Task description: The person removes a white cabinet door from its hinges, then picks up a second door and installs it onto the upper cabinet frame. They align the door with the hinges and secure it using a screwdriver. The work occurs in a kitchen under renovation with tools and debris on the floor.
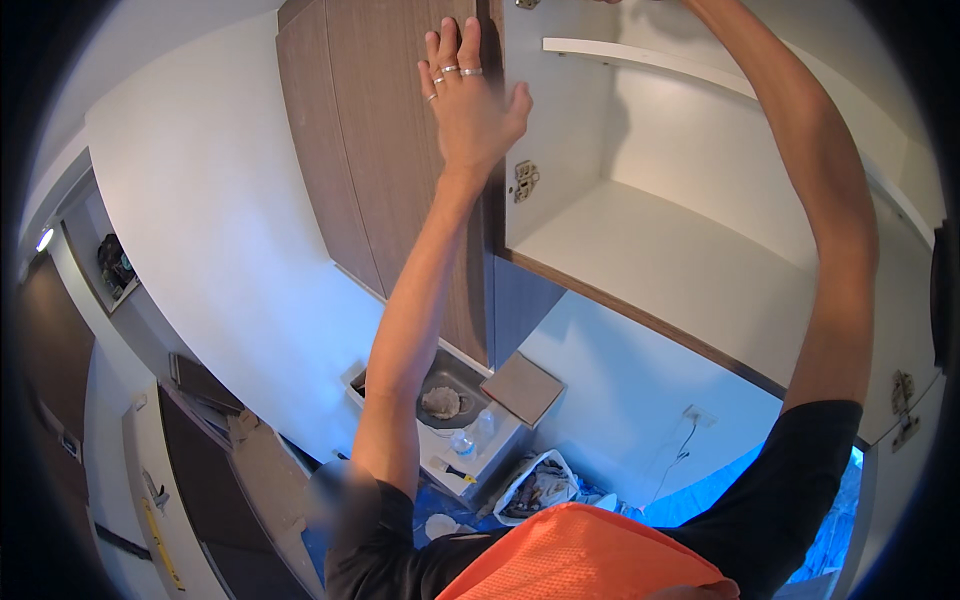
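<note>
The left hand (475, 115) is open, with its fingers spread and silver rings on them. It lies flat against a tall brown wood-look cupboard panel (390, 150), near the edge of an open white cupboard (700, 230). The right arm (820, 170) goes up in front of the white cupboard. The right hand is past the top edge, so I cannot tell what it holds.

Inside the white cupboard, a thin white shelf (650, 63) sits up high. A small metal hinge (525, 181) is on its left wall.

Down below is a grey sink (462, 372) with a pale lump (441, 402) in it. A flat brown square board (524, 391) is beside the sink. Near it are a clear plastic bottle (462, 445) and a yellow and black scraper (457, 472). A white bag full of rubbish (541, 488) is close by.
</note>
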`<action>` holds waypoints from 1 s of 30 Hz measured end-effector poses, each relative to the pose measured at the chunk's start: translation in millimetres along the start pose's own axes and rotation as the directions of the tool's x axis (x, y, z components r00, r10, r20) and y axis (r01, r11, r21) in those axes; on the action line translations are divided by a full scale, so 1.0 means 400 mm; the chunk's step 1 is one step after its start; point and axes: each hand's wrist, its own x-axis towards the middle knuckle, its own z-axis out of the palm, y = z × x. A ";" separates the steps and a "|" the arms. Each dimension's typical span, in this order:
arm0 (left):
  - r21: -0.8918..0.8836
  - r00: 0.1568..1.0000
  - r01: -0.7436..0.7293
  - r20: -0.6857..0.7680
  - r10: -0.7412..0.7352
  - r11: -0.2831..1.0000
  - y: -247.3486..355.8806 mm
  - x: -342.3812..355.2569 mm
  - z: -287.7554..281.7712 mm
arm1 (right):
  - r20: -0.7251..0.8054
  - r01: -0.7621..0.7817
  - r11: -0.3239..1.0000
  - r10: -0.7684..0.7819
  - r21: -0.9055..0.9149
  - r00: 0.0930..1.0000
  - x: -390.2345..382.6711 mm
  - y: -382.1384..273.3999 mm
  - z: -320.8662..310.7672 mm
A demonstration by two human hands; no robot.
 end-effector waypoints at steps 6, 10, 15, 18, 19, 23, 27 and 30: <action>0.011 1.000 -0.006 -0.011 0.006 1.000 0.006 0.011 -0.008 | -0.071 0.113 0.256 -0.613 -0.960 0.787 -0.049 0.019 0.065; -0.034 1.000 -0.005 0.013 0.005 0.999 0.007 0.015 -0.017 | -0.052 0.381 0.433 -0.712 -0.817 0.700 -0.005 0.018 0.024; -0.053 0.999 0.011 0.035 -0.009 0.999 0.001 0.011 -0.016 | -0.066 -0.008 0.997 0.013 0.073 0.998 0.024 0.024 -0.011; -0.018 1.000 -0.004 0.005 0.004 1.000 0.001 0.007 -0.005 | -0.138 0.266 0.797 -0.396 -0.542 0.908 -0.006 0.030 0.020; 0.007 1.000 -0.013 -0.016 0.013 1.000 0.000 0.007 -0.002 | -0.052 0.322 0.510 -0.590 -0.798 0.805 -0.018 0.027 0.032; 0.029 1.000 -0.026 -0.012 0.027 0.999 0.002 0.007 -0.007 | -0.052 0.069 0.160 -0.649 -0.985 0.759 -0.055 0.016 0.070; -0.018 1.000 -0.015 0.002 0.015 1.000 0.002 0.013 -0.018 | -0.195 0.247 0.736 -0.458 -0.630 0.867 -0.044 0.000 0.035; 0.001 1.000 -0.005 0.008 0.005 1.000 0.001 0.012 -0.019 | -0.088 0.036 0.999 -0.036 -0.005 0.995 -0.014 -0.003 0.003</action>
